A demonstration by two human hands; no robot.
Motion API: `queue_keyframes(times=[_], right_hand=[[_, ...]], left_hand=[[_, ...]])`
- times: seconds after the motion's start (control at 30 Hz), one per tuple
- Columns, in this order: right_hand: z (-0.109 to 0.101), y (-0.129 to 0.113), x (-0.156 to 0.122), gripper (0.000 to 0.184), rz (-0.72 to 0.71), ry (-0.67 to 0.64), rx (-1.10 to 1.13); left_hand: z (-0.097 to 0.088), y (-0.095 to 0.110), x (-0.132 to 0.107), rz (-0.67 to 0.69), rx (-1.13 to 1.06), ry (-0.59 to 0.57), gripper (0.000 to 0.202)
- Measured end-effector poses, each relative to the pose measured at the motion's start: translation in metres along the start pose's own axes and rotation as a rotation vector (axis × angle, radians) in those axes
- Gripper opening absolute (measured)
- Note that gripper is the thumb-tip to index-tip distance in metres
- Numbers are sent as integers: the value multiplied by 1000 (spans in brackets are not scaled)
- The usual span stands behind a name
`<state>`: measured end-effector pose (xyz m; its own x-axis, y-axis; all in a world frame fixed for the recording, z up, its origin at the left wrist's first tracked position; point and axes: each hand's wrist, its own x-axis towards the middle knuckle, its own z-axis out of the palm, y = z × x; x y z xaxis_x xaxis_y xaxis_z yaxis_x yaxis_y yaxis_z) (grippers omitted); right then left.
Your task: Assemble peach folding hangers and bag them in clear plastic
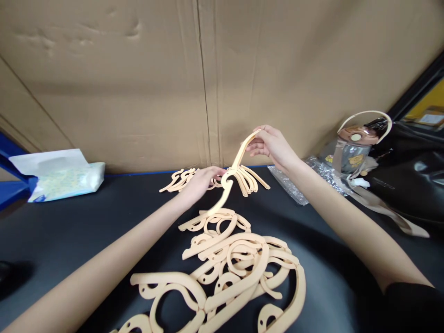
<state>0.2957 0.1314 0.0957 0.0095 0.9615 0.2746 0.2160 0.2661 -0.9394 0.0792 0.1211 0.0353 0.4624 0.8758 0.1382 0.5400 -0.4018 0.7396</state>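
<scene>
My right hand (272,145) is raised over the black table (86,231) and pinches the top end of a long curved beige rubber strap (233,171), which hangs down toward the pile. My left hand (201,181) is lower and closes on the same strap near its looped middle. A big heap of similar beige straps (236,273) lies in front of me. Two smaller bunches lie farther back: one (178,181) behind my left hand, one fanned out (251,180) under the held strap.
A cardboard wall (208,83) stands behind the table. A white packet of tissues (58,178) lies at the left. At the right are a clear plastic bag (294,185), a bottle with a beige handle (357,143) and a black bag (409,175).
</scene>
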Motion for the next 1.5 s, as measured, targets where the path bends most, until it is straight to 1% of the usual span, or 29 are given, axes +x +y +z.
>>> queue_keyframes(times=[0.07, 0.1, 0.17, 0.23, 0.27, 0.33, 0.37, 0.4, 0.43, 0.5, 0.57, 0.67, 0.77, 0.83, 1.0, 1.13, 1.2, 1.27, 1.37, 1.43, 1.5], right_hand=[[0, 9, 3, 11, -36, 5, -63], [0, 13, 5, 12, -58, 3, -109], [-3, 20, 7, 13, -108, -11, -239], [-6, 22, 6, 16, -180, -46, -413], [-7, 21, 3, 17, -224, -79, -505], [-4, 16, -5, 14, -312, -177, -663], [0, 12, -11, 11, -354, -237, -741], [5, 9, -17, 13, -390, -293, -813], [11, 5, -23, 17, -426, -342, -899], [23, -1, -34, 21, -480, -396, -1059], [33, -4, -42, 20, -514, -419, -1174], [41, -3, -47, 17, -549, -436, -1269], [40, -1, -46, 20, -562, -438, -1314], [37, -1, -45, 23, -556, -430, -1321], [31, -2, -42, 27, -527, -430, -1302], [38, 0, -44, 21, -477, -406, -1309], [43, 3, -44, 21, -444, -393, -1285], [44, 6, -41, 22, -396, -372, -1233], [33, 14, -27, 20, -287, -313, -1120], [18, 23, -14, 30, -199, -252, -1057], [4, 34, -2, 41, -118, -186, -1032]], left_hand=[[-6, 11, 0, -65, -183, -53, 61], [-10, 15, -1, -98, -256, -72, 64], [-16, 21, -3, -167, -359, -69, 51], [-20, 24, -6, -235, -412, -28, 35], [-22, 25, -7, -265, -424, -7, 30], [-24, 25, -9, -309, -431, 24, 28], [-24, 26, -10, -323, -430, 32, 28], [-24, 27, -10, -335, -428, 40, 27], [-23, 27, -10, -344, -430, 51, 26], [-19, 28, -10, -361, -449, 70, 26], [-11, 30, -9, -380, -481, 80, 28], [5, 32, -10, -412, -532, 50, 31], [19, 36, -13, -438, -565, 16, 34], [21, 39, -15, -446, -568, 19, 35], [9, 40, -14, -428, -524, 37, 35], [1, 38, -11, -384, -417, 30, 31], [1, 37, -12, -339, -327, 67, 30], [3, 38, -14, -269, -219, 129, 26], [4, 42, -19, -150, -59, 190, 20], [-1, 42, -19, -103, 17, 175, 21], [-14, 38, -15, -102, 64, 140, 24]])
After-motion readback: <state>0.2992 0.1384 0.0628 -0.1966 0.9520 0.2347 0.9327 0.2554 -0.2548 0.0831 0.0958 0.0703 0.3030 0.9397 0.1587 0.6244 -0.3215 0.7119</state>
